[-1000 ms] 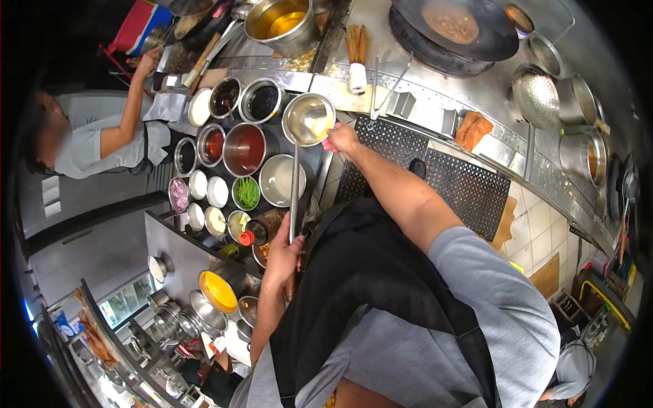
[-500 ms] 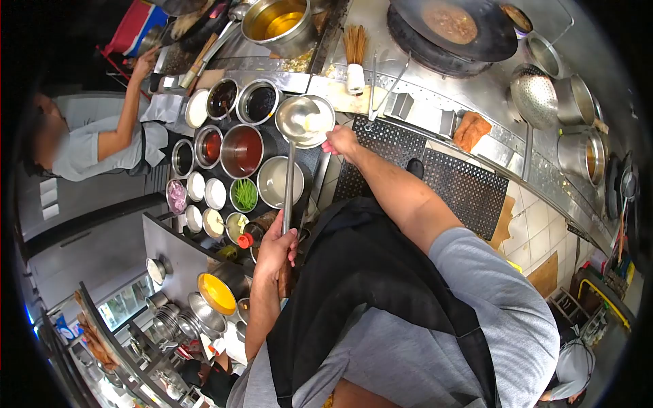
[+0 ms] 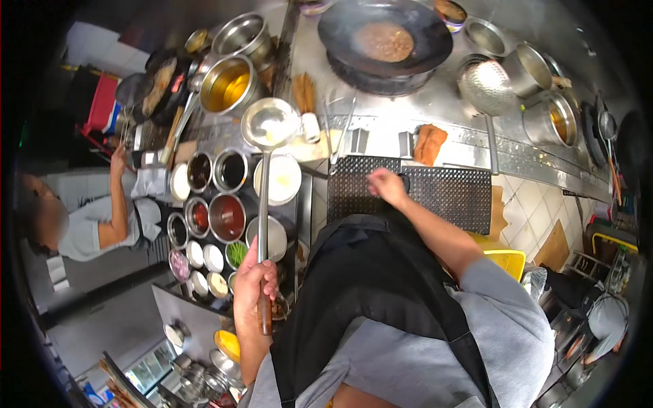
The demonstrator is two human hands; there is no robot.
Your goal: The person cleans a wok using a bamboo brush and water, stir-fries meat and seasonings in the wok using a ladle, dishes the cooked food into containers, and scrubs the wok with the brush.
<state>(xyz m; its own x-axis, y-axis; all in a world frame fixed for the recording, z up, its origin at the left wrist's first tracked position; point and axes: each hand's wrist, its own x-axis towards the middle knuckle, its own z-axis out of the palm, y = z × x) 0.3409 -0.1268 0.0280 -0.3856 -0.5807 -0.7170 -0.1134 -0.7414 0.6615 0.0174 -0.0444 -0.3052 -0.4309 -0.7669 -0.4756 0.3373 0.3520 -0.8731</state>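
Observation:
My left hand (image 3: 255, 282) is wrapped round the wooden-ended handle of a long steel ladle (image 3: 264, 197). The ladle's bowl (image 3: 271, 124) faces up, with a small pale lump inside. It hangs just beyond a round container of white contents (image 3: 279, 180), beside the pot of yellow oil (image 3: 228, 85). My right hand (image 3: 388, 187) is over the black perforated mat, away from the ladle. Its fingers are curled together and slightly blurred; anything between them is hidden. A black wok (image 3: 347, 44) on the burner ahead holds brownish, simmering food (image 3: 386, 42).
Pots of sauces (image 3: 226, 216) and small tubs stand at left. A bamboo brush (image 3: 306, 102), tongs (image 3: 340, 129), a perforated strainer (image 3: 486, 85) and an orange-brown cloth (image 3: 430, 144) lie along the stove. A co-worker (image 3: 102, 217) stands at far left.
My right hand has left the ladle bowl and moved right and nearer me. The ladle has shifted to the left of the white container, uncovering it. The view has turned too.

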